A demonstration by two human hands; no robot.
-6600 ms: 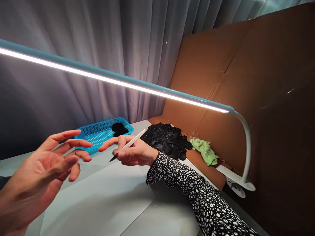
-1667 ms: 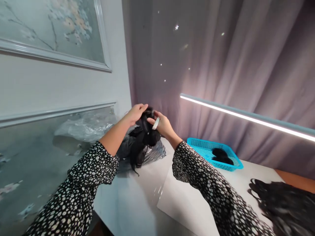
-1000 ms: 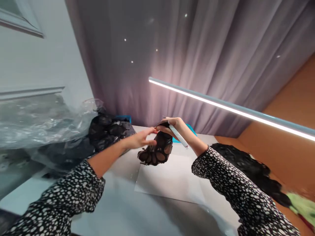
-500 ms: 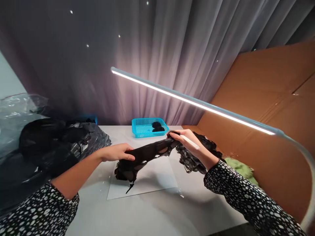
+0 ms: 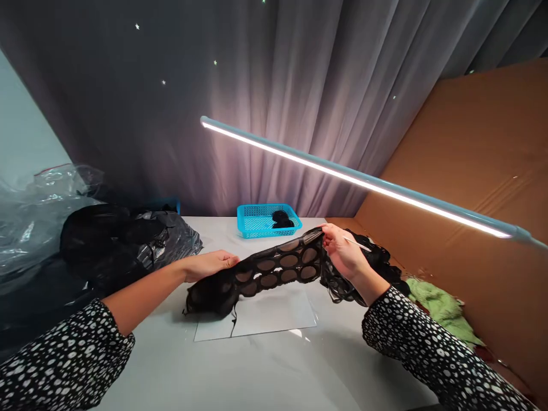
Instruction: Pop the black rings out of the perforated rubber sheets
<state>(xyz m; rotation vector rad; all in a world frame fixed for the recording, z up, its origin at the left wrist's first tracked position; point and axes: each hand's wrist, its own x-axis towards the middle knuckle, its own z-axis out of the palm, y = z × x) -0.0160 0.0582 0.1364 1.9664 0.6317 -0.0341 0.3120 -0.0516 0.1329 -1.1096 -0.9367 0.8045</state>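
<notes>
Left hand (image 5: 212, 265) grasping black mesh strip (image 5: 289, 261) near its bunched end, black bag (image 5: 177, 237) just beside. Strip, folded up half a second ago, now pulled open between both hands, oval panels showing, so it can be looked over. Hangs above white sheet (image 5: 278, 318); blue basket (image 5: 245, 228) behind. Most room: near side of tabletop (image 5: 240, 371). Right hand (image 5: 342, 251) pinches other end, white pen-like tool (image 5: 358, 244) across it; black pile (image 5: 383, 261) and cardboard wall (image 5: 483, 142) crowd right.

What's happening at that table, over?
Left hand, right hand: black mesh strip held between them. Slim white tool also in right hand. Black pile beside right hand.
</notes>
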